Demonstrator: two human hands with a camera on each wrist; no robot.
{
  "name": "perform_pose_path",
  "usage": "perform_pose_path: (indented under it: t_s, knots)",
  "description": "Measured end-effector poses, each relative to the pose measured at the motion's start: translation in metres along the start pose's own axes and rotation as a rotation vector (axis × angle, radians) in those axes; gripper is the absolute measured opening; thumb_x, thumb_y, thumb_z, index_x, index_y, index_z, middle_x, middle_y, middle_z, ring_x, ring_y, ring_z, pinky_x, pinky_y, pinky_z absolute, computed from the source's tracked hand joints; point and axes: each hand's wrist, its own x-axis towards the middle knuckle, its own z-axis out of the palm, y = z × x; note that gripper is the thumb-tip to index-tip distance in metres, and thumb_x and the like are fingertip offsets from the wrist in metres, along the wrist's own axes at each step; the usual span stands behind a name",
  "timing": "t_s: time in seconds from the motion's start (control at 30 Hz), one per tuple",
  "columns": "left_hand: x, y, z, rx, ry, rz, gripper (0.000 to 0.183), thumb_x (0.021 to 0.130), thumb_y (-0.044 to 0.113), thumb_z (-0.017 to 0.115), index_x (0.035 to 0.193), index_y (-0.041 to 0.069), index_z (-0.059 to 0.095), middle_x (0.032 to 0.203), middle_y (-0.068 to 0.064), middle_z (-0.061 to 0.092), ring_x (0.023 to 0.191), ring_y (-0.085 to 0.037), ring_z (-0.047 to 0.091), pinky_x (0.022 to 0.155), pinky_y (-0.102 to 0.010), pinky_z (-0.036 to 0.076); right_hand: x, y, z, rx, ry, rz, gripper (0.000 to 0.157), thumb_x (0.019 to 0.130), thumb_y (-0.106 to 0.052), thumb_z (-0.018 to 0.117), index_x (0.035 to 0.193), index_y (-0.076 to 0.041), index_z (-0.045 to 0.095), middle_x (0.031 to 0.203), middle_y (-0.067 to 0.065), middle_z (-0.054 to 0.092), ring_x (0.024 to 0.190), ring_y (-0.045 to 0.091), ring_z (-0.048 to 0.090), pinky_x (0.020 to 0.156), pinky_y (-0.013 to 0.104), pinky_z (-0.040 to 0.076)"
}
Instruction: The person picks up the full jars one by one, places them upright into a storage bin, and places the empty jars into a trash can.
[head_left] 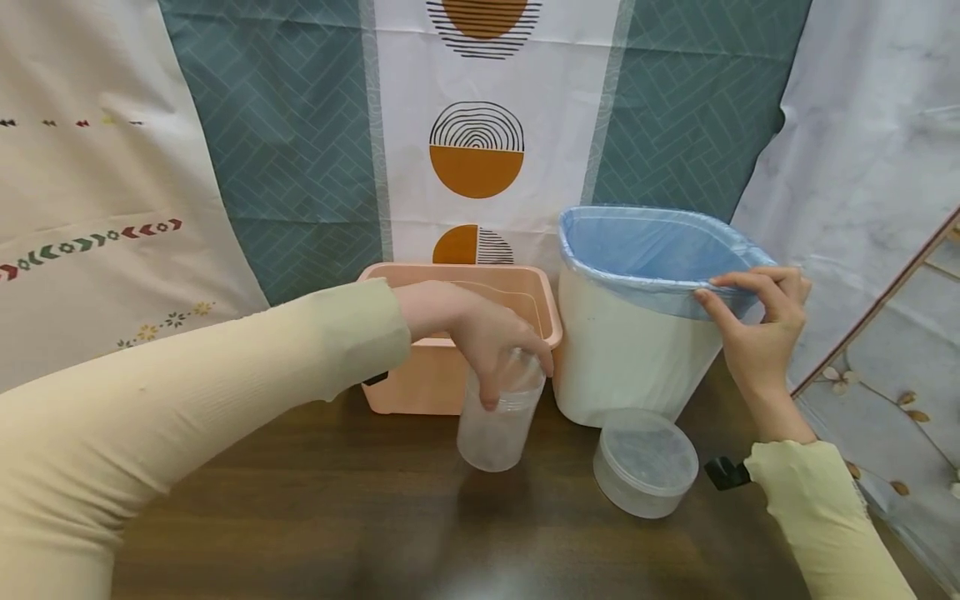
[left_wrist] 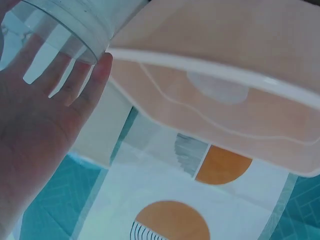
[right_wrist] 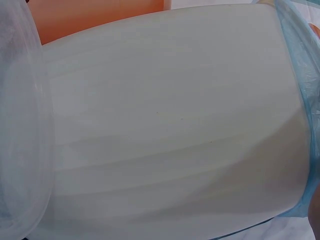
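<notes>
My left hand grips a clear plastic jar from above, thumb on the near side and fingers around its far side. In the left wrist view the fingers lie against the clear wall at the jar's round rim. The jar leans slightly over the table in front of a pink plastic bin. My right hand pinches the folded edge of a blue trash bag between thumb and fingers. That bag lines a tall cream trash can, folded over its rim.
A low round translucent container with a lid stands in front of the trash can. The pink bin sits left of the can, close beside it. Behind hang patterned cloths. All stand on a dark wooden table.
</notes>
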Motion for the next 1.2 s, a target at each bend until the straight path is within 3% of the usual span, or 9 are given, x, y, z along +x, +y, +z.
perform_pose_path:
  t_s: [0.43,0.73,0.93,1.2]
  knots:
    - [-0.017,0.008,-0.053,0.042,-0.017,-0.099,0.072,0.081,0.034,0.077,0.145,0.041,0.043,0.154,0.003,0.036,0.138,-0.018,0.033,0.113,-0.039,0.037,0.0,0.0,0.0,0.007,-0.001,-0.007,0.028,0.076,-0.01,0.083,0.089,0.011,0.07,0.093,-0.027,0.052,0.101,0.002,0.039,0.097,0.024,0.025]
    - [-0.031,0.012,-0.09,0.062,-0.064,-0.129,0.075,0.085,0.029,0.075,0.148,0.043,0.037,0.16,0.002,0.028,0.145,-0.022,0.025,0.115,-0.043,0.037,0.0,-0.002,0.0,0.008,-0.001,-0.007,0.029,0.076,-0.01,0.083,0.088,0.012,0.069,0.093,-0.027,0.052,0.101,0.001,0.038,0.095,0.023,0.026]
    - [-0.04,0.012,-0.108,0.073,-0.051,-0.166,0.074,0.086,0.025,0.073,0.148,0.04,0.036,0.16,0.0,0.026,0.143,-0.026,0.027,0.113,-0.043,0.041,0.0,0.001,-0.001,-0.006,-0.008,-0.007,0.028,0.076,-0.009,0.083,0.088,0.012,0.07,0.093,-0.027,0.051,0.101,0.0,0.038,0.095,0.023,0.025]
    - [-0.05,0.012,-0.134,-0.015,-0.024,-0.247,0.076,0.087,0.021,0.073,0.149,0.042,0.034,0.163,0.001,0.019,0.144,-0.027,0.027,0.114,-0.044,0.038,0.001,0.003,-0.002,-0.006,-0.01,-0.005,0.027,0.076,-0.008,0.082,0.089,0.012,0.07,0.093,-0.028,0.051,0.102,0.001,0.038,0.096,0.024,0.024]
